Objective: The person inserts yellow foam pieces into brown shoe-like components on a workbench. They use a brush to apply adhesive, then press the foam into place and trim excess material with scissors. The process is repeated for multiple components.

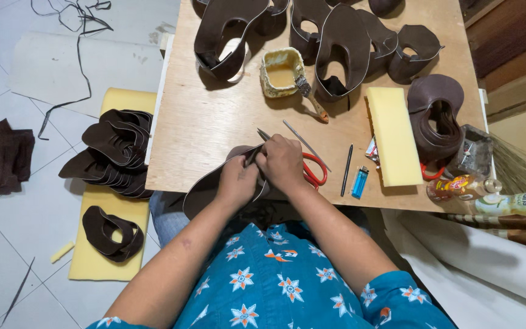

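Head view: both hands meet at the near edge of the plywood counter (214, 122), each grip clenched on one dark brown leather piece (205, 189). The left hand (237, 181) pinches its upper edge, while the right hand (282, 161) closes over the same spot beside it; whether the right grip also holds a small tool cannot be told, as the fingers hide it. The leather curves away below and left of the hands, hanging past the counter edge over the lap. Red-handled scissors (313, 170) lie just right of the right hand, partly under it. Further right rest a thin metal rod (305, 144), a dark pen (347, 170), a blue lighter (360, 181) and a yellow foam block (393, 136). Beyond the hands stands a glue pot (281, 73) with a brush (310, 97), ringed by shaped leather uppers (348, 49). Left of the counter, a stack of leather pieces (117, 152) sits on a yellow foam pad (101, 244) on the tiled floor.
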The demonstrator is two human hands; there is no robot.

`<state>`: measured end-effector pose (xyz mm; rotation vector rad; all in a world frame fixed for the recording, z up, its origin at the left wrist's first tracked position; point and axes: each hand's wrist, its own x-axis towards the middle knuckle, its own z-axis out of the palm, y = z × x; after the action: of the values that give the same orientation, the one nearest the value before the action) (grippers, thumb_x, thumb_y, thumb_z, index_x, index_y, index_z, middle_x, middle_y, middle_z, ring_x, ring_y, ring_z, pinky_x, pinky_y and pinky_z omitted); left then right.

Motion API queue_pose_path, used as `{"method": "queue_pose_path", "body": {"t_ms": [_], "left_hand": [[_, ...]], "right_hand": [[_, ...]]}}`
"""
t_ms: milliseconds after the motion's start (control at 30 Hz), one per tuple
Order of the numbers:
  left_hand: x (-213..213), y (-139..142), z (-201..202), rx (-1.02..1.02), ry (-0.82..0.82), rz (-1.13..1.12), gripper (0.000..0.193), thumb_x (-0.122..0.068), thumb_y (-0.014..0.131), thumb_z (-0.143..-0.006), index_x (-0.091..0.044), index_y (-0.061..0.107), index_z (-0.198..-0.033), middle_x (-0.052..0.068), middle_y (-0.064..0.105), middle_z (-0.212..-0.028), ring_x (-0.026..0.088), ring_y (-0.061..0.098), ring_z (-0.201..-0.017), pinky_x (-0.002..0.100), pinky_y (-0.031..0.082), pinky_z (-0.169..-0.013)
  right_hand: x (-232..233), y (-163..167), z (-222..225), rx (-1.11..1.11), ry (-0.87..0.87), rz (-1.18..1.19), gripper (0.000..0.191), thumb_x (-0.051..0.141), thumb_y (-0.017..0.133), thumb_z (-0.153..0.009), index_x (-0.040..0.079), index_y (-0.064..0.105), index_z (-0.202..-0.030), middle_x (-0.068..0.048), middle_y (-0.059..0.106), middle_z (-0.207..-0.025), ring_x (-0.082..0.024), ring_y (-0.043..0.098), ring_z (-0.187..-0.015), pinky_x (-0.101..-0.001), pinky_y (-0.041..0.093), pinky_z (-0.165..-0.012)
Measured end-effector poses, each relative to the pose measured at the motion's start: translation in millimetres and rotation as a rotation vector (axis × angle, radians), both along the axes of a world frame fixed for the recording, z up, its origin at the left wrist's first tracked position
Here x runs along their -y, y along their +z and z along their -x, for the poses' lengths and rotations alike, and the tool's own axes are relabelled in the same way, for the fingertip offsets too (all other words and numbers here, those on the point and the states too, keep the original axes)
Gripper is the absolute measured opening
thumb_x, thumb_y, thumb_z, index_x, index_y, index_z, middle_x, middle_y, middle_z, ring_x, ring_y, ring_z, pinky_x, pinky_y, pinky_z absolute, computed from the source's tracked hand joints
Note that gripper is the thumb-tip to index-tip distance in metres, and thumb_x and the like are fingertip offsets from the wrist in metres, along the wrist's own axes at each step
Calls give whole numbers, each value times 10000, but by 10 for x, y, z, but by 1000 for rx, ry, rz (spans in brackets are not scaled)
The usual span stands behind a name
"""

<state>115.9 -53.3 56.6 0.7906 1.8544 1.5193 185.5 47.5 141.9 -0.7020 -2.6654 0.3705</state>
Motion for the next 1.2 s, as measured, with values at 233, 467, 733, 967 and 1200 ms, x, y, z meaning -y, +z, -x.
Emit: {"method": "queue_pose_path", "body": {"t_ms": [233,467,733,967,1200], "left_hand": [[-11,-99,30,129,217,-17,218,-119,609,-990,49,536,-873,124,593,-761,152,578,-668,331,522,-575],[-111,324,111,697,206,-136,152,-106,562,-951,-33,501,-1069,103,673,-1000,180,726,-830,305,644,-658],[-13,1052,240,-498,40,163,266,-241,729,-914,-37,676,-1076,143,725,-1035,306,694,-981,427,549,-836],[-202,401,411,-404,-173,516,434,-230,721,-818,-138,682,-1241,137,739,-1094,326,690,-1048,444,538,-894],[-177,26,359,-290,-188,463,332,-286,701,-861,-138,736,-1156,152,747,-1039,338,704,-999,439,550,-890]], "right_hand": [[-73,74,-58,-229,213,160,263,200,798,-763,69,729,-980,-185,610,-1096,-356,636,-968,-427,535,-795],[-216,180,-11,46,-20,346,316,93,708,-825,100,673,-1139,-120,749,-1049,-325,720,-980,-414,563,-856],[-562,361,24,96,99,529,244,30,653,-825,77,636,-1064,-102,754,-968,-250,748,-925,-370,566,-831],[-204,103,-73,-32,40,545,229,74,753,-837,56,628,-1029,-132,702,-1056,-260,713,-971,-360,551,-860],[-62,-194,-417,-95,253,58,305,-2,720,-694,83,695,-986,-165,591,-1268,-369,626,-1098,-438,520,-899]]}}
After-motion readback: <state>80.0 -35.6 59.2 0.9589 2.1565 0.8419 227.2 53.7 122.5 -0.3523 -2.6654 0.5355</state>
